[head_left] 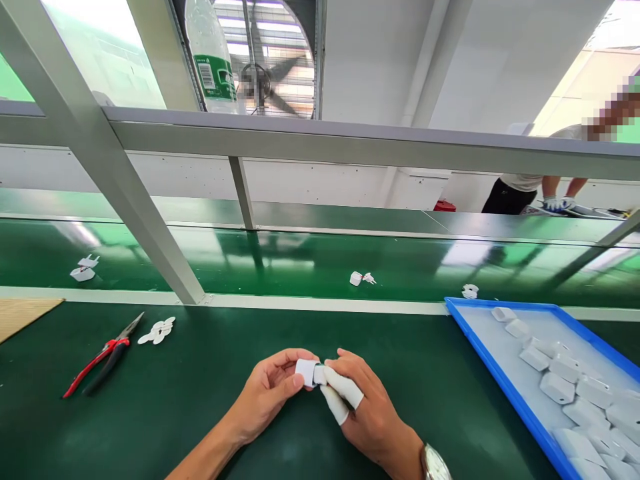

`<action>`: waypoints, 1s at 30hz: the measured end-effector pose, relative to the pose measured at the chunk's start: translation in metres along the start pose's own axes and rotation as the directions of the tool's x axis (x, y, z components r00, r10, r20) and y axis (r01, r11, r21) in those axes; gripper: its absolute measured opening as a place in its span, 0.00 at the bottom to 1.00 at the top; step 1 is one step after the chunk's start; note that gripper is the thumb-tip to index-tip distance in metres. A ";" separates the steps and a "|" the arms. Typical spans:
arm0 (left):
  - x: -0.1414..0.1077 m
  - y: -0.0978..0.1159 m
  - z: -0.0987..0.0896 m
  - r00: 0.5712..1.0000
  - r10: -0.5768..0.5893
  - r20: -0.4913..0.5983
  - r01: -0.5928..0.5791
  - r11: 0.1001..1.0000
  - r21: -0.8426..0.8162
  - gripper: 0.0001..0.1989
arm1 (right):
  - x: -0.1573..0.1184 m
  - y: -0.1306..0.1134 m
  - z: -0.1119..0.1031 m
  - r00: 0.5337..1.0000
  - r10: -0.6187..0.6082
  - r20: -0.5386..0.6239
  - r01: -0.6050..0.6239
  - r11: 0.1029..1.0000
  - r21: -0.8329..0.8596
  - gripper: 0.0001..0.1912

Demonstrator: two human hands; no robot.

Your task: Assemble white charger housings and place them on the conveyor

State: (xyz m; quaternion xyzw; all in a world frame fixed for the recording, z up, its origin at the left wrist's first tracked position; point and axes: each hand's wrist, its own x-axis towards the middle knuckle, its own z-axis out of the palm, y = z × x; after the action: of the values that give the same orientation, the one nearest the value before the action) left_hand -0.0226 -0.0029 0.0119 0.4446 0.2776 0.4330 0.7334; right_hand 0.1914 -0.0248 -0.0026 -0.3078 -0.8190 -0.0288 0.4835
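Note:
My left hand (274,388) is closed around a small white plastic housing (305,372), thumb at the front and fingers behind. My right hand (367,407) wears white finger cots on its thumb and index finger. These fingers pinch a smaller white part (319,375) at the housing's right end. A dark gap shows between the two pieces, but how far they fit together I cannot tell. Both hands are just above the green work mat (240,347).
Red-and-black needle-nose pliers (107,353) and a few flat white pieces (158,330) lie left. A blue-rimmed tray (500,380) of white housings stands right. White parts (361,278) rest on the green conveyor (310,260) behind. A metal post (135,193) slants at left. Another person works far right.

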 end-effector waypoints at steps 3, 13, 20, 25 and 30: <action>-0.001 0.000 -0.001 1.000 0.005 -0.002 -0.005 1.000 0.000 0.18 | 0.002 -0.002 -0.002 1.000 0.004 0.001 -0.004 1.000 0.014 0.21; -0.001 -0.003 -0.003 1.000 -0.002 0.003 0.002 1.000 0.028 0.17 | 0.004 -0.001 -0.006 0.996 0.007 0.086 -0.011 0.999 0.050 0.24; -0.003 -0.003 0.001 1.000 -0.013 -0.011 0.013 1.000 0.005 0.17 | 0.004 -0.002 -0.007 0.993 0.025 0.118 -0.033 0.998 0.061 0.25; -0.001 -0.001 0.007 0.999 -0.030 -0.037 0.029 0.999 -0.025 0.18 | 0.004 -0.004 -0.006 0.985 0.031 0.169 -0.035 0.999 0.022 0.23; -0.002 -0.001 0.011 0.998 -0.066 -0.026 0.063 0.994 -0.090 0.18 | 0.005 -0.006 -0.001 0.995 0.098 0.021 -0.099 0.988 0.115 0.23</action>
State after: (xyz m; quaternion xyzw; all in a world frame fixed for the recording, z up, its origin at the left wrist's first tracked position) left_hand -0.0148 -0.0095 0.0158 0.3961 0.2828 0.4274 0.7619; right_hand 0.1873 -0.0275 0.0032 -0.3195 -0.8067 0.0449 0.4951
